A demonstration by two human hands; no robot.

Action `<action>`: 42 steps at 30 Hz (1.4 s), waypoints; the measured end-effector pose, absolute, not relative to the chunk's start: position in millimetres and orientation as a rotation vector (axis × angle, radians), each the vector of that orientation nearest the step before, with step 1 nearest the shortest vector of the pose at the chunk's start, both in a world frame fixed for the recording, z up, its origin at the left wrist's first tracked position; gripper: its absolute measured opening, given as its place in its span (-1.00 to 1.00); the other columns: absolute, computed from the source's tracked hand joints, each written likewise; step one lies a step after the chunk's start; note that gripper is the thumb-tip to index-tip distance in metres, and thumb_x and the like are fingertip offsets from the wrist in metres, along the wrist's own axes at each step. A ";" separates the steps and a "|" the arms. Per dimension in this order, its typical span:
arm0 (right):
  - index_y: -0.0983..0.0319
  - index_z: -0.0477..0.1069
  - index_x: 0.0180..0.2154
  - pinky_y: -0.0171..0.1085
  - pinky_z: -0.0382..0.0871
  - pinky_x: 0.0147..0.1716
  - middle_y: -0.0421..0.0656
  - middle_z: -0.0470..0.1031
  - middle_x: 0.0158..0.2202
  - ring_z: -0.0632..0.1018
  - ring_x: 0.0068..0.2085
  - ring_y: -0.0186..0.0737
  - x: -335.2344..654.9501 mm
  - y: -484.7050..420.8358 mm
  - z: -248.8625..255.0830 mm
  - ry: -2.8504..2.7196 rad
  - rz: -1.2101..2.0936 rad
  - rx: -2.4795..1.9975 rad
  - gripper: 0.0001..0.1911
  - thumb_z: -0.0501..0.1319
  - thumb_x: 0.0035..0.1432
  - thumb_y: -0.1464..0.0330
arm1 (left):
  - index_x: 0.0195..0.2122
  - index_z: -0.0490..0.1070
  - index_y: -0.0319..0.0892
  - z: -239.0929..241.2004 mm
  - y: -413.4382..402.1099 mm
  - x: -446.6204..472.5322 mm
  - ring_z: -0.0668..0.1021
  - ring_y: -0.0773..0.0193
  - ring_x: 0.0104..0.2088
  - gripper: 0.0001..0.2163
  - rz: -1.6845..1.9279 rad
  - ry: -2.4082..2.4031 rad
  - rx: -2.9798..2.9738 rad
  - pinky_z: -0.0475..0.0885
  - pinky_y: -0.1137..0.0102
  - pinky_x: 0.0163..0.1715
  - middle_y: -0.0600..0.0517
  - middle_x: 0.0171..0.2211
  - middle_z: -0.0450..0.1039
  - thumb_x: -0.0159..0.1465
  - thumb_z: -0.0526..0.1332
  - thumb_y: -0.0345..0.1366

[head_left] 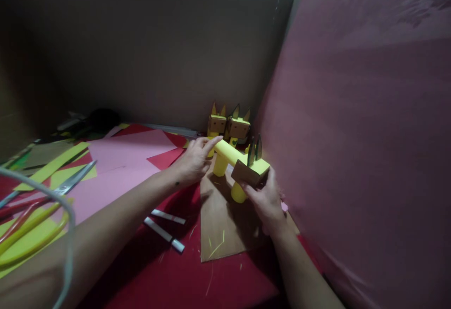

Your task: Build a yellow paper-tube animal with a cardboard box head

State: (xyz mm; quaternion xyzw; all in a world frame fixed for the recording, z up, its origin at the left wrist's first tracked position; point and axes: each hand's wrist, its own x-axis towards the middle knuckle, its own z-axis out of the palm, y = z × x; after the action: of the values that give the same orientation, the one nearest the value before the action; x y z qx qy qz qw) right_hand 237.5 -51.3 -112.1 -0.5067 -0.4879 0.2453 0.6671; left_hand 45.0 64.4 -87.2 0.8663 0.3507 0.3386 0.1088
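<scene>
Between my hands is a yellow paper animal figure (230,152) with a tube body, tube legs and a box head with two pointed ears. My left hand (194,159) grips the rear end of its body, thumb and fingers pressed on the tube. With my right hand (265,199) I hold the box head (251,171) from below and the right side. The figure is over a brown cardboard sheet (221,234). Two similar figures with box heads (238,128) stand behind it, partly hidden by it and by my left hand.
Pink paper (130,154), red paper (165,158) and yellow strips (52,166) lie at left. Scissors (35,224) rest on the papers, near a pale cable (70,234). White markers (164,234) lie before the cardboard. A grey panel (158,55) and pink wall (362,135) bound the space.
</scene>
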 end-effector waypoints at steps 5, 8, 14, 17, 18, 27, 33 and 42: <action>0.16 0.20 0.02 0.09 0.45 0.07 0.05 0.46 0.07 0.53 0.06 0.08 236.6 -50.4 -113.0 -1.089 0.573 -1.122 -0.26 0.48 -0.18 0.28 | 0.33 0.16 0.00 -84.6 71.6 65.0 0.23 -0.11 0.12 -0.26 0.891 1.069 2.737 0.20 -0.03 0.19 -0.14 0.21 0.11 0.07 0.10 -0.56; 0.17 0.20 0.03 0.10 0.43 0.08 0.06 0.44 0.08 0.52 0.08 0.09 236.2 -50.8 -113.5 -1.094 0.568 -1.128 -0.26 0.47 -0.18 0.28 | 0.27 0.27 -0.08 -86.8 72.7 67.0 0.25 -0.12 0.10 -0.32 0.880 1.050 2.734 0.20 -0.02 0.18 -0.16 0.19 0.12 0.06 0.14 -0.52; 0.18 0.21 0.03 0.09 0.41 0.09 0.08 0.43 0.10 0.50 0.10 0.11 236.3 -52.6 -113.4 -1.097 0.564 -1.154 -0.25 0.48 -0.18 0.29 | 0.24 0.30 -0.04 -92.3 69.4 65.4 0.21 -0.18 0.13 -0.35 0.923 1.009 2.732 0.19 -0.04 0.19 -0.14 0.20 0.10 0.06 0.29 -0.30; 0.18 0.21 0.05 0.08 0.41 0.10 0.09 0.43 0.10 0.50 0.11 0.11 236.9 -52.8 -114.2 -1.106 0.565 -1.153 -0.25 0.48 -0.17 0.29 | 0.23 0.31 -0.08 -90.8 67.8 65.4 0.22 -0.17 0.12 -0.38 0.927 0.999 2.745 0.20 -0.05 0.18 -0.16 0.20 0.10 0.09 0.26 -0.32; 0.19 0.21 0.05 0.08 0.41 0.10 0.09 0.43 0.11 0.49 0.11 0.11 237.1 -52.7 -114.4 -1.110 0.556 -1.161 -0.25 0.47 -0.16 0.28 | 0.23 0.31 -0.10 -90.2 67.5 65.4 0.22 -0.16 0.11 -0.40 0.919 0.999 2.748 0.21 -0.04 0.17 -0.18 0.19 0.10 0.11 0.24 -0.33; 0.18 0.21 0.04 0.09 0.43 0.08 0.10 0.43 0.11 0.50 0.11 0.12 237.2 -52.8 -112.6 -1.131 0.538 -1.178 -0.26 0.46 -0.16 0.26 | 0.24 0.30 -0.12 -91.7 69.1 66.5 0.24 -0.11 0.08 -0.45 0.885 1.046 2.839 0.26 -0.02 0.16 -0.17 0.17 0.13 0.18 0.18 -0.33; 0.17 0.21 0.03 0.09 0.43 0.07 0.11 0.43 0.11 0.51 0.10 0.12 236.7 -53.3 -112.3 -1.121 0.537 -1.196 -0.27 0.47 -0.17 0.25 | 0.24 0.31 -0.11 -92.8 68.3 66.8 0.27 -0.11 0.10 -0.45 0.957 1.057 2.875 0.30 0.00 0.15 -0.20 0.18 0.15 0.19 0.19 -0.39; 0.18 0.21 0.06 0.10 0.44 0.05 0.09 0.47 0.04 0.50 0.10 0.14 237.3 -54.1 -114.1 -1.156 0.507 -1.208 -0.23 0.47 -0.16 0.22 | 0.28 0.25 -0.20 -88.7 57.8 73.4 0.18 -0.21 0.30 -0.39 0.945 1.017 2.982 0.17 -0.02 0.25 -0.27 0.32 0.15 0.17 0.24 -0.44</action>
State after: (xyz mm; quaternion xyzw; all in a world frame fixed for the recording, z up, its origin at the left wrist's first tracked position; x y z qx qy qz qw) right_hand 237.3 -54.1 -114.1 -0.5300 -0.5073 0.2223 0.6421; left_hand 73.4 57.8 -88.7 0.9041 0.3083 0.2864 -0.0737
